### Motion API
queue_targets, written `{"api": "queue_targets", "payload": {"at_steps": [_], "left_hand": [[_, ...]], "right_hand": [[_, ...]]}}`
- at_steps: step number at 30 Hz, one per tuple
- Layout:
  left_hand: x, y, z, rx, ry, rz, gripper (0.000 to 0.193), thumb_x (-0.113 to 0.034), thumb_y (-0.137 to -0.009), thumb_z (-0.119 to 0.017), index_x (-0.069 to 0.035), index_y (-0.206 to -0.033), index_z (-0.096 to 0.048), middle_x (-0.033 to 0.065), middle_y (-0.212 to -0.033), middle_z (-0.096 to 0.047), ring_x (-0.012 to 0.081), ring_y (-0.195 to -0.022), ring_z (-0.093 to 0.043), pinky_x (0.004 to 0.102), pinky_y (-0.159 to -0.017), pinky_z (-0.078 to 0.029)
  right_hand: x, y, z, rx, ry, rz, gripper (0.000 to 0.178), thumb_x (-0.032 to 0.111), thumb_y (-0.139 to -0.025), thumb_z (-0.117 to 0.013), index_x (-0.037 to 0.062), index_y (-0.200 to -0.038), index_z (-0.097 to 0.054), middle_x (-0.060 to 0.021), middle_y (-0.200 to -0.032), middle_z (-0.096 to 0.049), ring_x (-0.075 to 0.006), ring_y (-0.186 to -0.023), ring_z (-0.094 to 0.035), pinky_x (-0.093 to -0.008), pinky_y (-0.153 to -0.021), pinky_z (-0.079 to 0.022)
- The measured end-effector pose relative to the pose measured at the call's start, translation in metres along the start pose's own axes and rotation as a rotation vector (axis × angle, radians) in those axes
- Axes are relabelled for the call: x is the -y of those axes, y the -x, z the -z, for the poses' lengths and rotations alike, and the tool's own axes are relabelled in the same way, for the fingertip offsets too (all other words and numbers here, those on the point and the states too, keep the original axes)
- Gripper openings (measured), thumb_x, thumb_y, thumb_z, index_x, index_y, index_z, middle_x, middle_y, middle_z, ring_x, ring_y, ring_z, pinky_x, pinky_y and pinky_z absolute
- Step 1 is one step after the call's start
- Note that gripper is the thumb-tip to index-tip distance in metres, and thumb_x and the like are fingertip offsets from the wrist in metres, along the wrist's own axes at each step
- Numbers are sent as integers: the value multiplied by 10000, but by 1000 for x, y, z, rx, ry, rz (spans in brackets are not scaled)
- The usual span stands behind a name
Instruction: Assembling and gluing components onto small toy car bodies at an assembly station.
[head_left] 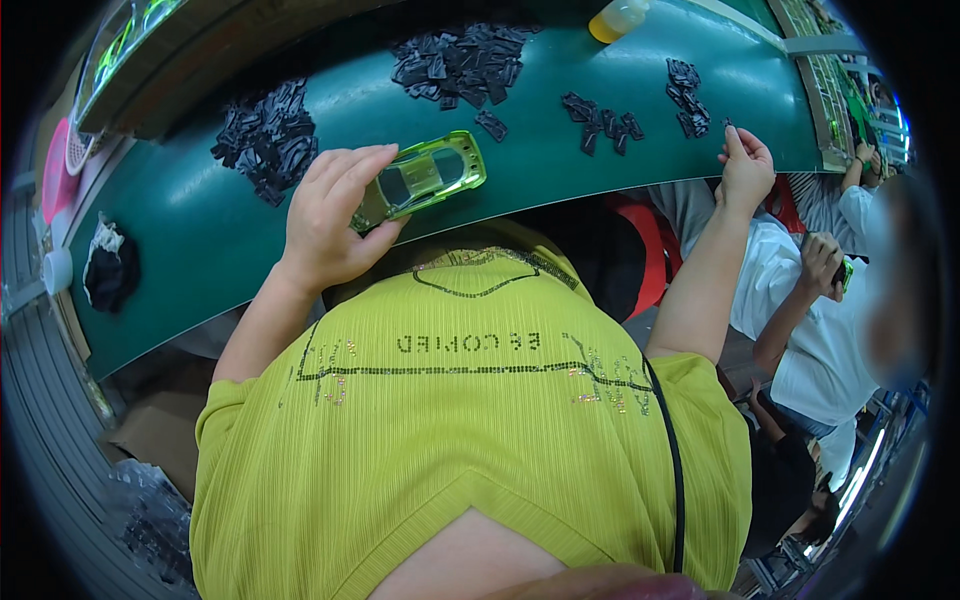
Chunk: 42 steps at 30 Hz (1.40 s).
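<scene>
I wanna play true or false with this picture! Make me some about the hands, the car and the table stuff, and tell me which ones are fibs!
1. The left hand holds a green toy car. True.
2. The right hand is on the toy car too. False: it is well away from the car, pinched, with a tiny dark piece at its fingertips.
3. Small black pieces lie in several groups on the table. True.
4. The table is bright red. False: it is green.
5. The bottle has yellow liquid in it. True.
</scene>
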<state>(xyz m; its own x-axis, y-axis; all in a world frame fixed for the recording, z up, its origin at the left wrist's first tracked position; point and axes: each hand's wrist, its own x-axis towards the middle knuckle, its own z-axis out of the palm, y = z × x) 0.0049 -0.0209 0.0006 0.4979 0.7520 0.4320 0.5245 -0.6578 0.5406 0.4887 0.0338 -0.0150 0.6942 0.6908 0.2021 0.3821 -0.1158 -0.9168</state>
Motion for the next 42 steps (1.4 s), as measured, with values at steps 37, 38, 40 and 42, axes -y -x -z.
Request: {"api": "queue_targets", "payload": {"at_steps": [37,38,40,42], "left_hand": [[-5,3,-5,-51,-7,136,151,-103,-657,-747,-89,-795,-688,75,-1228,-600,280,-1067,-552,380,-883,-427],[-7,3,-2,-16,28,190,174,-100,-664,-745,-87,-831,-697,79,-1227,-599,283,-1097,-538,382,-913,-415],[-9,-2,0,5,111,191,169,-89,-674,-738,-81,-838,-697,86,-1239,-590,286,-1125,-522,386,-937,-406],[-16,-7,3,49,310,251,155,-75,-688,-728,-52,-835,-686,101,-1249,-575,293,-1189,-482,393,-991,-382]], "right_hand": [[123,198,-126,1080,34,1041,174,29,-681,-714,59,-833,-634,-54,-790,-592,-239,-749,-549,-345,-665,-444],[129,196,-120,1152,3,862,187,12,-697,-705,50,-865,-633,-64,-793,-594,-239,-743,-552,-330,-660,-446],[134,192,-116,1221,-73,696,231,-14,-734,-687,41,-950,-627,-71,-798,-595,-207,-722,-563,-272,-651,-446],[141,190,-114,1266,-113,617,221,-12,-748,-689,33,-953,-622,-58,-811,-597,-172,-737,-566,-255,-664,-446]]}}
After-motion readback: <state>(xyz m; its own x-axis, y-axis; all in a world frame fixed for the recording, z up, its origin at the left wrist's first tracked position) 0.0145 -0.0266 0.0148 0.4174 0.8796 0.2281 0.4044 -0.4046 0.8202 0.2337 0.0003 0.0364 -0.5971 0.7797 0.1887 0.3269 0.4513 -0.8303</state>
